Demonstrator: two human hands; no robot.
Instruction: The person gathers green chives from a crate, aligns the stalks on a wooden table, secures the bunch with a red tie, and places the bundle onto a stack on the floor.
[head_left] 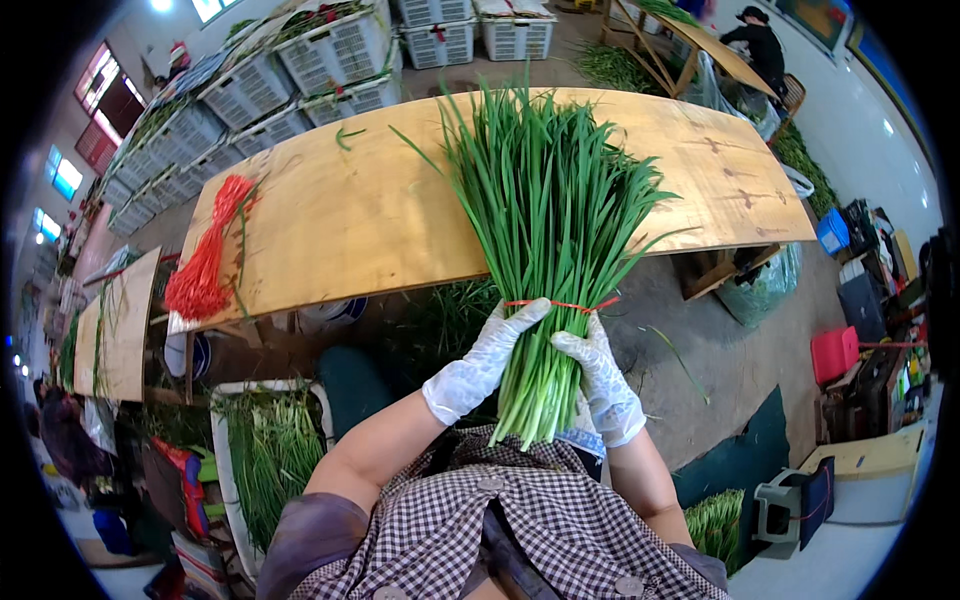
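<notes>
Well left of the grip, a hank of red ties [210, 260] lies along the near-left corner of the wooden table [345, 225]. The gloved left hand [475, 362] closes on the left flank of a bundle of green leaves [545, 215], its thumb laid over the front beside a red tie [582, 307]. The bundle runs straight through the grip, its long axis pointing away from the body: leaf tips fan out over the tabletop beyond, pale stem ends come back toward the apron [490, 505]. The gloved right hand [606, 388] presses the other flank, thumb on the stems just below the tie (whether the tie is knotted, I cannot tell). Both hands are about equally near, squeezing the stems between them; the left thumb sits nearer the tie.

Among containers, white slatted crates [248, 88] stand stacked beyond the grip to the left, some heaped with greenery. Nearer, below and left of the grip, a pale bin [221, 480] holds long cut greens [272, 455]. Right of the grip, past the table's edge, a clear plastic bag [766, 288] bulges with something green.
</notes>
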